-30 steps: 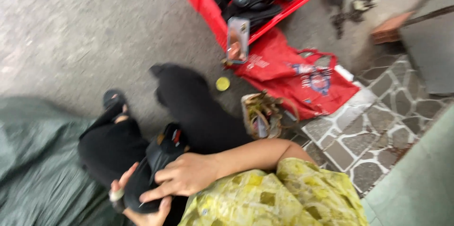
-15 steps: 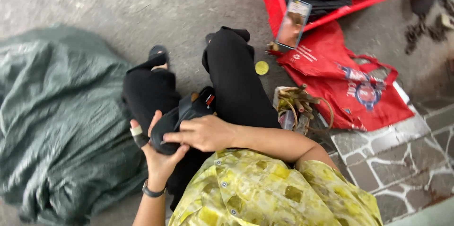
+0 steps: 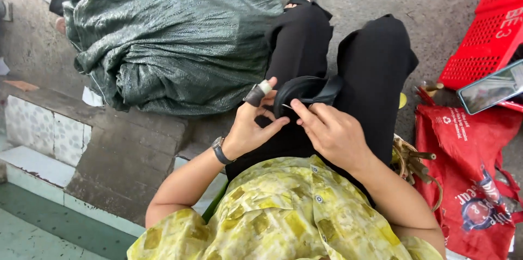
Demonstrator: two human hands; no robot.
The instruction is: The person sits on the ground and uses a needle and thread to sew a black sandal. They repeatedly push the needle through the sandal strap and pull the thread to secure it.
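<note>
I sit with black trousers on, and a black sandal [image 3: 305,92] rests on my lap. My left hand [image 3: 255,124] grips the sandal's heel end; its thumb wears a dark thimble with pale tape. My right hand [image 3: 331,132] holds the sandal's edge from the right, and its fingers pinch a thin needle against the sole. A watch sits on my left wrist. My yellow patterned shirt fills the bottom of the view.
A large green woven sack [image 3: 174,37] lies on the concrete to the left. A red plastic basket [image 3: 485,47] and a mirror [image 3: 490,92] are at the right, above a red bag [image 3: 468,151]. A tiled step [image 3: 60,145] runs along the lower left.
The view has swung left, bringing the green sack to the top and pushing the basket to the right edge. Both hands have stayed on the sandal on my lap.
</note>
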